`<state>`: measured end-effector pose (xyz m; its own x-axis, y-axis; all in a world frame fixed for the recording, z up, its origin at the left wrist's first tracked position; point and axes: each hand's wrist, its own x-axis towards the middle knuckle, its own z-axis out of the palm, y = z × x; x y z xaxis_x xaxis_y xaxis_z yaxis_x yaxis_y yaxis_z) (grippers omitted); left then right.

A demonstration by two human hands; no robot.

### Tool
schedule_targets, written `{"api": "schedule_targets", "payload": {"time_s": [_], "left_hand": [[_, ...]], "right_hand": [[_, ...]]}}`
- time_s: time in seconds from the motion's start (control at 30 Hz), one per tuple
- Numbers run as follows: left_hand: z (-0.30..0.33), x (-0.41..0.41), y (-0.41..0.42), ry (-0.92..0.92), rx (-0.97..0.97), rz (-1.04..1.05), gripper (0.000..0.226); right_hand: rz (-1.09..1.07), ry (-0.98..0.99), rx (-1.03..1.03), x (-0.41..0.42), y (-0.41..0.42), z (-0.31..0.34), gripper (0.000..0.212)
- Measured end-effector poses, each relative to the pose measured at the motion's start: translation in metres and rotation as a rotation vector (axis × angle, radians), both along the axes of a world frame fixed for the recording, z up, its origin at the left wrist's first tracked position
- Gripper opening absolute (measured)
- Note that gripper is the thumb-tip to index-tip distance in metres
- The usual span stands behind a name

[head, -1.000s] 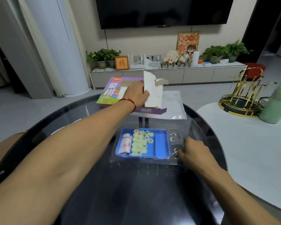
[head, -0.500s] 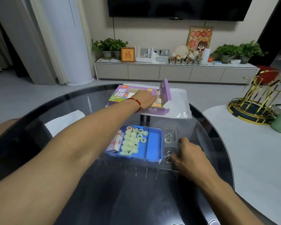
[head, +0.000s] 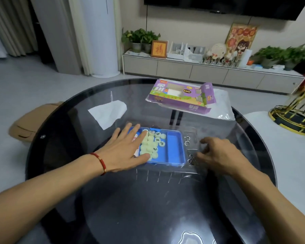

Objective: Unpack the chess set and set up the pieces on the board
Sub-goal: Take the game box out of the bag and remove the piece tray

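A blue plastic tray point(head: 175, 148) lies on the round glass table point(head: 130, 199), inside a clear plastic shell point(head: 192, 138). Several pale green round chess pieces point(head: 152, 144) fill its left compartment. My left hand point(head: 125, 150), fingers spread and straight, rests flat over the tray's left side and hides the rolled white board there. My right hand point(head: 217, 152) sits at the shell's right edge with fingers curled down on it, beside small metal rings point(head: 187, 140). The empty purple chess box point(head: 181, 95) lies at the table's far side, its end flap open.
A clear plastic bag point(head: 222, 110) lies under the purple box. A white paper sheet point(head: 107, 112) shows at the far left of the glass. A gold rack point(head: 296, 111) stands on the white table at the right. A tan stool point(head: 26, 124) sits left of the table.
My left hand let go of the purple box at the far side and came back onto the blue tray. My right hand stayed at the shell's right edge.
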<state>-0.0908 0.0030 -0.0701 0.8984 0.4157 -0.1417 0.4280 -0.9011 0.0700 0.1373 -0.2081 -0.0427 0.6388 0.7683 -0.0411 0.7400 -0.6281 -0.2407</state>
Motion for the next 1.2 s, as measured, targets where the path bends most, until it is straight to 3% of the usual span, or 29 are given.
{"api": "schedule_targets", "payload": {"time_s": [0.07,0.17,0.3,0.4,0.67,0.8,0.93,1.07,1.2], "left_hand": [[0.000,-0.005,0.006,-0.001,-0.009,0.012,0.099],[-0.003,-0.009,0.008,-0.026,-0.042,0.028,0.099],[-0.005,-0.009,0.007,-0.002,-0.021,0.033,0.100],[-0.006,-0.009,0.006,0.012,-0.014,0.050,0.102],[-0.005,-0.007,0.011,-0.025,-0.036,0.063,0.103],[-0.008,-0.005,0.015,-0.071,-0.058,0.056,0.102],[-0.013,0.001,0.014,-0.080,-0.062,0.042,0.101],[-0.016,0.004,0.013,-0.088,-0.058,0.030,0.099],[-0.019,0.005,0.016,-0.122,-0.070,0.025,0.100]], "right_hand": [[0.004,-0.195,0.105,-0.006,0.012,0.003,0.038],[0.091,-0.175,0.180,-0.010,0.032,0.005,0.023],[0.124,-0.168,-0.019,-0.017,0.054,-0.001,0.035],[0.137,-0.100,-0.018,-0.027,0.060,0.004,0.040],[-0.031,0.162,0.249,-0.003,0.064,-0.002,0.025],[-0.323,0.141,0.483,0.057,0.047,-0.008,0.017],[-0.540,0.002,0.392,0.111,0.009,-0.027,0.021],[-0.511,0.012,0.450,0.124,0.001,-0.048,0.016],[-0.475,0.088,0.429,0.141,-0.005,-0.059,0.024]]}}
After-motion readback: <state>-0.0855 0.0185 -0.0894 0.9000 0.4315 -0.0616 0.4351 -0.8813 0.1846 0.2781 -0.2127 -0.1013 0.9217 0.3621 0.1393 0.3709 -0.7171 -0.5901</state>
